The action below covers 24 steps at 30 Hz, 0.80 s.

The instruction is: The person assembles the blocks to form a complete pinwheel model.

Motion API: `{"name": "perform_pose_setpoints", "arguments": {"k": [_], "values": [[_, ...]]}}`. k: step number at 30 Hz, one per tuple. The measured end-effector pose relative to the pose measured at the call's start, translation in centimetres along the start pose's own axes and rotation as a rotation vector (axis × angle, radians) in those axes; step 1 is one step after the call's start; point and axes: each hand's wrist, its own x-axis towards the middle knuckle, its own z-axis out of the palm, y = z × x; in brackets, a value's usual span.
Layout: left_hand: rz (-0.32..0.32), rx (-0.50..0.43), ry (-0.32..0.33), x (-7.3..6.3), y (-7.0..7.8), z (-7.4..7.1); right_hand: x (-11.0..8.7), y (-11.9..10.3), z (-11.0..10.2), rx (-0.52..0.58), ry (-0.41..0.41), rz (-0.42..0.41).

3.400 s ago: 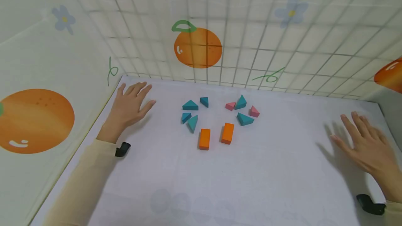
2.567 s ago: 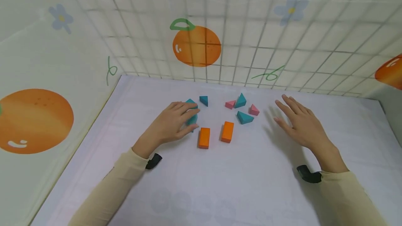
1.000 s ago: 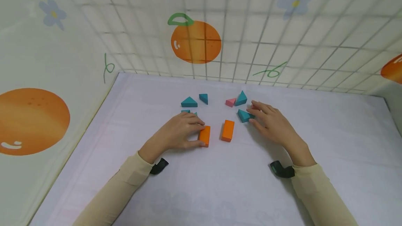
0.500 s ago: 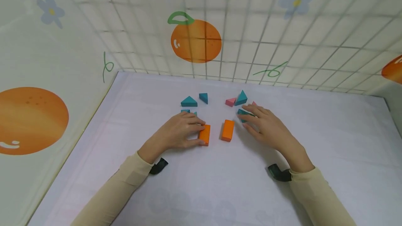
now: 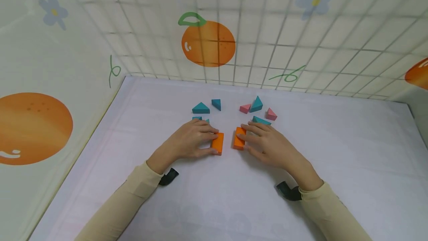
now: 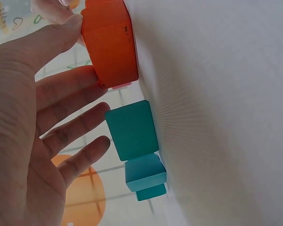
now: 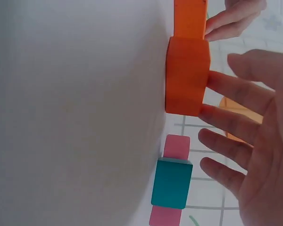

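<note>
Under the fingertips of the left hand point(image 5: 185, 140), in the head view, one orange block point(image 5: 219, 145) is sitting on the white table point(image 5: 214, 200); thumb and fingers are pinching it. The right hand point(image 5: 275, 146) is touching the other orange block point(image 5: 238, 143). Past the fingers, blue-green blocks point(image 5: 200, 108) and pink blocks point(image 5: 245, 108) are lying. In the left wrist view, blue-green blocks are sitting just beside the lower fingers. In the right wrist view, nearly straight fingers are touching the block; the thumb is standing away.
</note>
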Motion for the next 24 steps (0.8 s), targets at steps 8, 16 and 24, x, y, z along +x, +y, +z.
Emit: {"name": "perform_pose_setpoints", "arguments": {"k": [8,16,24], "values": [[-0.007,-0.012,-0.004,-0.01,0.10,-0.08,0.13,-0.11,0.30,-0.027,0.003,0.004],[-0.002,-0.005,0.002,-0.10,0.14,-0.07,0.27,-0.14,0.53,-0.032,0.007,0.010],[-0.008,-0.007,-0.003,-0.05,0.16,-0.14,0.50,-0.44,0.26,0.004,0.061,-0.003]]}}
